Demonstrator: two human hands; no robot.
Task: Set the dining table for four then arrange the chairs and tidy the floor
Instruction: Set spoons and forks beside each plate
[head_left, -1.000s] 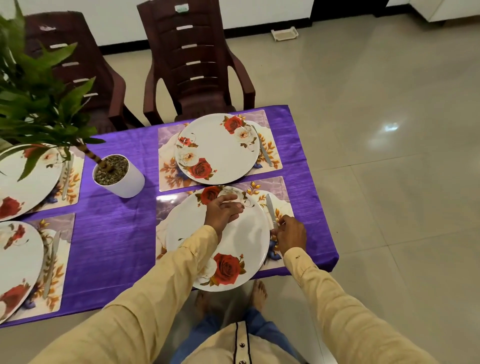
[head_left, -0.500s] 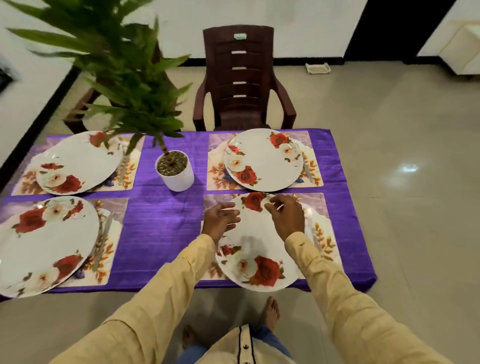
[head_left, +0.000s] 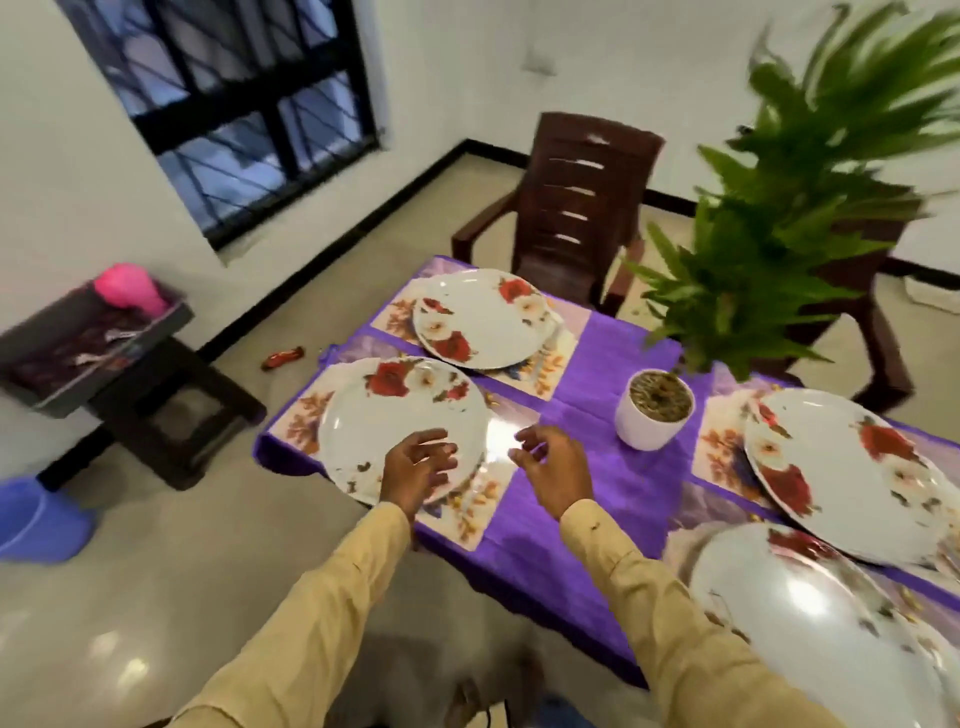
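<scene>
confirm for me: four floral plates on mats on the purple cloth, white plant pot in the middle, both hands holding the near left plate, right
Not quite. In the head view only the left hand is over the near left plate. The right hand hovers open beside it, above the mat and the purple cloth. The four plates and the white plant pot are as you say.

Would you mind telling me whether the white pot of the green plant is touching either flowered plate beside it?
Apart. The head view shows purple cloth between the white pot and both nearby plates.
</scene>
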